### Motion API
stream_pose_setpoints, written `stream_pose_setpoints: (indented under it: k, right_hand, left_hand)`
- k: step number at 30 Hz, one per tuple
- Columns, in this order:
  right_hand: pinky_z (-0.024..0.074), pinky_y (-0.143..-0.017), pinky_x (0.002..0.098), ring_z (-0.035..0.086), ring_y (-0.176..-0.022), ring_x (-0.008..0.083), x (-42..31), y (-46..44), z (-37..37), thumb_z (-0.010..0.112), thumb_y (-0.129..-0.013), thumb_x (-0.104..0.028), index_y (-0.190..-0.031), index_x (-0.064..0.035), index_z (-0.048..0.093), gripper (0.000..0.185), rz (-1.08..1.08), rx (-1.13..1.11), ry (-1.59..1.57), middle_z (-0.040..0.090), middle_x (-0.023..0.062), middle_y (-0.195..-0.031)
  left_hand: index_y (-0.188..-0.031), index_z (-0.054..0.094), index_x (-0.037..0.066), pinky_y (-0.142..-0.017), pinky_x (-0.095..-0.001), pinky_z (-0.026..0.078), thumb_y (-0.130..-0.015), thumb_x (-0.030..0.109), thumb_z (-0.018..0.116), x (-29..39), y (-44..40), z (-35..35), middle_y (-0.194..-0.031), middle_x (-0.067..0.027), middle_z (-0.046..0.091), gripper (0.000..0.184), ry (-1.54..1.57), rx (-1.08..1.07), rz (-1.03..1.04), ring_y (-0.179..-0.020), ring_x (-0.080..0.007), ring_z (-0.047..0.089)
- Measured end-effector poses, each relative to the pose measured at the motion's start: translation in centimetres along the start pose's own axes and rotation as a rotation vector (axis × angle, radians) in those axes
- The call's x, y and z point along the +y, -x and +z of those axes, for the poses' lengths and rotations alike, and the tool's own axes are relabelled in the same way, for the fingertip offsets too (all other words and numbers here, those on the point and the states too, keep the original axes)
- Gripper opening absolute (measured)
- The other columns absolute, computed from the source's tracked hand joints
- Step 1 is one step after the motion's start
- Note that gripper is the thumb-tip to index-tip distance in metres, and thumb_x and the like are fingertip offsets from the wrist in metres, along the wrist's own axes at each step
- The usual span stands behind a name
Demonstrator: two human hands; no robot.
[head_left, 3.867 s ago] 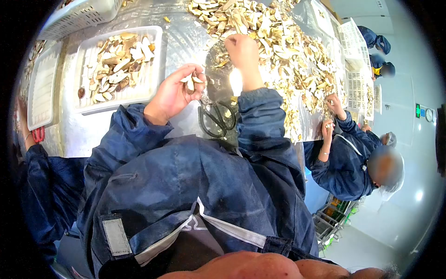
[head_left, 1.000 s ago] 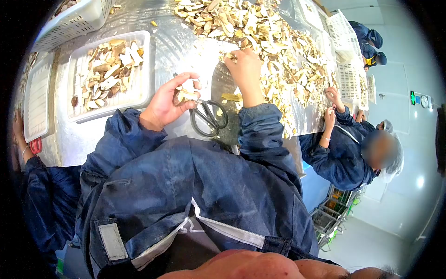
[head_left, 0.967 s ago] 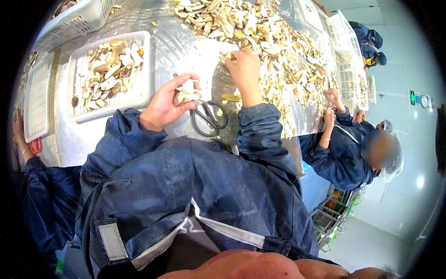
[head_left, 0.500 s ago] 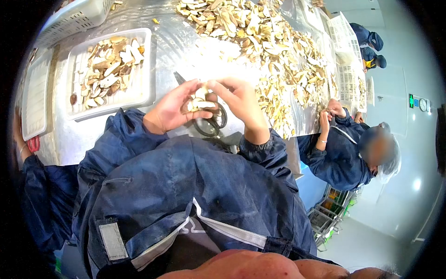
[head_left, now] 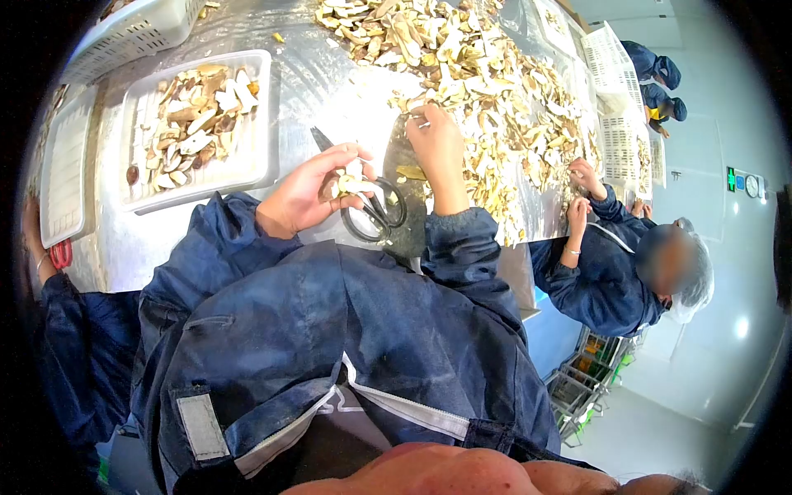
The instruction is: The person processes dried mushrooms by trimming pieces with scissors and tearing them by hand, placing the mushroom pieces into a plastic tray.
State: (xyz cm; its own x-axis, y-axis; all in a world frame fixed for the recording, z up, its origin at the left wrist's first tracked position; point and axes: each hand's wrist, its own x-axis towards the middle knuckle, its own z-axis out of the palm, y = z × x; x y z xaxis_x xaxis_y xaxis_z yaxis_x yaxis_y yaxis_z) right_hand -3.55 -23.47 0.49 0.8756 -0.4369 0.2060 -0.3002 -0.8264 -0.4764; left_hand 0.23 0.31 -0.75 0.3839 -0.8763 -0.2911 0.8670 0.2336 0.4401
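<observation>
Pale mushroom slices (head_left: 351,183) lie in my left hand (head_left: 308,191), its fingers curled round them. Black-handled scissors (head_left: 373,216) rest on the metal table just beyond and under those fingertips, blades pointing up and left. My right hand (head_left: 436,142) is at the near left edge of a large spread of sliced mushrooms (head_left: 478,82), its thumb and fingers pinched together; what they hold is too small to make out. A white tray (head_left: 262,124) with mushroom slices (head_left: 194,124) stands to the left of my left hand.
An empty-looking white tray (head_left: 64,177) and a perforated basket (head_left: 136,41) are at the left. Red handles (head_left: 60,254) lie near a co-worker's arm there. On the right, a co-worker's hands (head_left: 582,194) are at the spread. White baskets (head_left: 612,66) stand behind.
My right hand came to my left hand half a second ago and has since moved back up to the mushroom spread. My left hand holds more slices than a second ago.
</observation>
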Motion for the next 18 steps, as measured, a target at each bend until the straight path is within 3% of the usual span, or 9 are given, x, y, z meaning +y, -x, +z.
stream_pose_setpoints:
  k: [1, 4, 8, 13, 16, 18]
  right_hand:
    - [0.0527, -0.071, 0.0451, 0.066, -0.081, 0.0378, -0.1, 0.1, -0.1, 0.074, -0.080, -0.021, -0.107, -0.0083, 0.067, 0.031, 0.041, -0.026, -0.104, 0.065, 0.0177, -0.091]
    - [0.0525, -0.072, 0.0446, 0.065, -0.083, 0.0370, -0.2, -0.8, -0.7, 0.073, -0.081, -0.020, -0.108, -0.0075, 0.068, 0.031, -0.079, 0.109, 0.066, 0.064, 0.0180, -0.090]
    - [0.0526, -0.073, 0.0443, 0.065, -0.084, 0.0365, -0.5, -1.6, -0.5, 0.073, -0.081, -0.020, -0.107, -0.0063, 0.070, 0.030, -0.179, 0.033, 0.124, 0.064, 0.0182, -0.089]
    - [0.0524, -0.074, 0.0403, 0.067, -0.086, 0.0329, -1.3, -1.3, -0.5, 0.068, -0.088, -0.023, -0.108, -0.0073, 0.072, 0.026, -0.149, 0.039, 0.109, 0.066, 0.0165, -0.089]
    - [0.0503, -0.070, 0.0352, 0.065, -0.079, 0.0246, -1.6, -0.4, -1.8, 0.064, -0.093, -0.022, -0.103, -0.0041, 0.072, 0.023, -0.124, 0.205, -0.011, 0.067, 0.0125, -0.083]
    - [0.0494, -0.067, 0.0328, 0.063, -0.072, 0.0200, -2.0, 0.3, -3.4, 0.062, -0.096, -0.021, -0.098, -0.0015, 0.070, 0.021, 0.099, 0.000, -0.402, 0.069, 0.0107, -0.086]
  left_hand:
    - [-0.122, 0.057, 0.006, -0.068, -0.0304, 0.059, -0.105, 0.026, 0.043, 0.0, 0.0, 0.0, -0.101, -0.0088, 0.068, 0.030, 0.000, 0.005, -0.002, -0.088, -0.0206, 0.068]
    - [-0.120, 0.058, 0.006, -0.065, -0.0297, 0.059, -0.105, 0.026, 0.044, -0.2, -0.2, -0.1, -0.101, -0.0087, 0.068, 0.029, 0.003, 0.019, 0.012, -0.084, -0.0195, 0.068]
    - [-0.118, 0.058, 0.005, -0.058, -0.0277, 0.058, -0.104, 0.027, 0.045, 0.1, -0.3, -0.6, -0.098, -0.0081, 0.067, 0.029, 0.000, -0.025, 0.015, -0.079, -0.0180, 0.067]
    - [-0.119, 0.060, 0.007, -0.062, -0.0280, 0.059, -0.103, 0.025, 0.050, 0.3, -0.1, -0.5, -0.098, -0.0055, 0.068, 0.027, 0.038, -0.023, 0.019, -0.081, -0.0157, 0.068]
    - [-0.119, 0.060, 0.007, -0.063, -0.0280, 0.059, -0.102, 0.025, 0.050, 0.1, -0.1, -0.7, -0.098, -0.0059, 0.068, 0.027, 0.030, -0.002, 0.036, -0.082, -0.0161, 0.068]
    - [-0.119, 0.061, 0.008, -0.064, -0.0282, 0.058, -0.102, 0.025, 0.050, 0.0, -0.3, -1.0, -0.099, -0.0061, 0.068, 0.027, 0.036, -0.001, 0.051, -0.083, -0.0164, 0.068]
